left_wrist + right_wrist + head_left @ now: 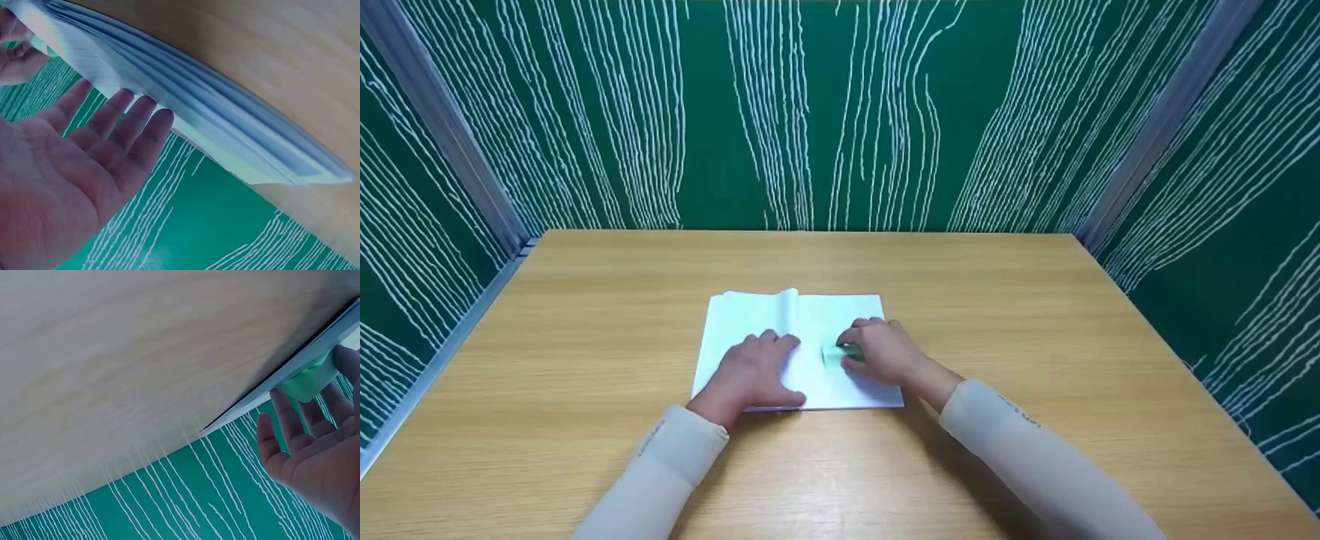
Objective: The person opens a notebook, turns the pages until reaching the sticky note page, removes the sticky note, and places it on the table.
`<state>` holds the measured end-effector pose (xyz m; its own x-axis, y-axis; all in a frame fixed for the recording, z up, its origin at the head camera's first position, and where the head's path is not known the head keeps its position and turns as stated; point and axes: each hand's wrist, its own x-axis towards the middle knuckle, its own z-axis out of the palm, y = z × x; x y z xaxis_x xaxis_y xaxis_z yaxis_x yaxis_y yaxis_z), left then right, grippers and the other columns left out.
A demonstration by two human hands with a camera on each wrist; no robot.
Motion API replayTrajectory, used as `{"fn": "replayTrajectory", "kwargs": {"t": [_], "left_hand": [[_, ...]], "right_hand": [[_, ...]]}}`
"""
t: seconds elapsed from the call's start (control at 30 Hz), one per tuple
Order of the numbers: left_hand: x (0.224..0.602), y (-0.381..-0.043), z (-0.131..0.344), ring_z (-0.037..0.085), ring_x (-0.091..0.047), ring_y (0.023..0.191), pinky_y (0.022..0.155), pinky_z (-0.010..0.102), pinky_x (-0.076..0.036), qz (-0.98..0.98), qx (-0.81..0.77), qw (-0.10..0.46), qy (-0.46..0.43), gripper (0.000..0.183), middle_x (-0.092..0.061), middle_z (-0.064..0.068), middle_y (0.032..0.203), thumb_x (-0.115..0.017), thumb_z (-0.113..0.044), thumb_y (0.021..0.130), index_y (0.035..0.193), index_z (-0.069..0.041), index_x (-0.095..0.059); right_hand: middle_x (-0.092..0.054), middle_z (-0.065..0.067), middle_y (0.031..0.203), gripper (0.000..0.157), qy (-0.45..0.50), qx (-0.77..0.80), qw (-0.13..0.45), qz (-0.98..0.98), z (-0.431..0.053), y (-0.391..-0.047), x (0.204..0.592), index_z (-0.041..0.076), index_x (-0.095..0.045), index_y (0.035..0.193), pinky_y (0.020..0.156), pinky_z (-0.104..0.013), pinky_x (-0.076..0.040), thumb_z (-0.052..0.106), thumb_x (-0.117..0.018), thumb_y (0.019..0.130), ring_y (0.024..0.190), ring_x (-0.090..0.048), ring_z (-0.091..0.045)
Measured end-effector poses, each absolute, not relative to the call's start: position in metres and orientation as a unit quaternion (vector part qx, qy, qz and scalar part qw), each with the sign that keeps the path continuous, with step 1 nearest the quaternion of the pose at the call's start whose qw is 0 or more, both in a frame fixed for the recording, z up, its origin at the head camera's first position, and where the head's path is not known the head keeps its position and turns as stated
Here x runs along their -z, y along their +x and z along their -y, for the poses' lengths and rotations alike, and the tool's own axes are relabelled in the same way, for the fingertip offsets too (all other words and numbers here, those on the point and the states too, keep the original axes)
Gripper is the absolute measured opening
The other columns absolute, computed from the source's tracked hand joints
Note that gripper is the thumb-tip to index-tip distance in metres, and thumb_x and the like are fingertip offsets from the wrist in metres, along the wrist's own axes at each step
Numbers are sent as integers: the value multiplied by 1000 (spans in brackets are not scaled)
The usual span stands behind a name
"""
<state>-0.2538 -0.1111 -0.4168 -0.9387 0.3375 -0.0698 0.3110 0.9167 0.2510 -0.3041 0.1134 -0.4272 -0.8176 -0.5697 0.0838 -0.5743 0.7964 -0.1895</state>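
Observation:
An open notebook [829, 311] with white lined pages lies on the table, its leaves bulging at the fold. My left hand [754, 371] rests across the left page and the fold, fingers spread and thumb near the bottom edge. In the left wrist view the fingertips of that left hand [84, 157] meet the page. Over the right page, my right hand [885, 351] pinches a small green block [308, 382], which looks like an eraser, between thumb and fingers. The block is blurred in the head view and sits against the paper.
The wooden table [1035, 315] extends around the notebook on all sides. Green panels [705, 150] with wavy white lines stand behind it and along both sides, joined by grey corner posts [1170, 112].

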Motion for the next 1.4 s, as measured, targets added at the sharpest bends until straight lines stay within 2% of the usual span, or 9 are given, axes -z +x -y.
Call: {"fn": "replayTrajectory", "kwargs": {"t": [0.17,0.37,0.67,1.03,1.4], "left_hand": [[418,-255,107,27,-48,91,79,42,-46,-979,-88,45,180,79,-55,10,111,-70,-61,67,134,-21,-55],[418,-255,104,27,-47,92,81,41,-45,-979,-94,56,170,80,-54,9,110,-73,-60,66,133,-21,-56],[418,-254,103,26,-48,89,79,41,-46,-981,-94,47,165,78,-55,9,107,-73,-59,64,131,-21,-57],[420,-255,103,26,-48,90,79,40,-45,-981,-92,54,160,79,-55,9,108,-72,-59,64,132,-22,-57],[420,-253,102,26,-48,89,78,41,-45,-981,-95,49,164,77,-56,9,108,-71,-58,66,132,-21,-57]], "right_hand": [[-71,-3,103,22,314,-126,29,941,-112,-305,426,13,-73,107,85,-47,-51,21,-70,86,96,-65,-24],[-73,-6,101,19,311,-148,40,938,-113,-307,425,9,-74,103,87,-38,-54,13,-69,86,96,-68,-22],[-74,-9,100,14,290,-175,50,940,-115,-308,421,5,-74,98,88,-38,-54,8,-67,87,97,-69,-23],[-74,-8,98,15,238,-253,32,937,-122,-311,416,5,-74,99,84,-37,-55,8,-64,89,91,-68,-20],[-71,-8,102,20,157,-358,22,920,-147,-315,404,8,-71,110,82,-35,-55,13,-61,93,87,-61,-19]]}}
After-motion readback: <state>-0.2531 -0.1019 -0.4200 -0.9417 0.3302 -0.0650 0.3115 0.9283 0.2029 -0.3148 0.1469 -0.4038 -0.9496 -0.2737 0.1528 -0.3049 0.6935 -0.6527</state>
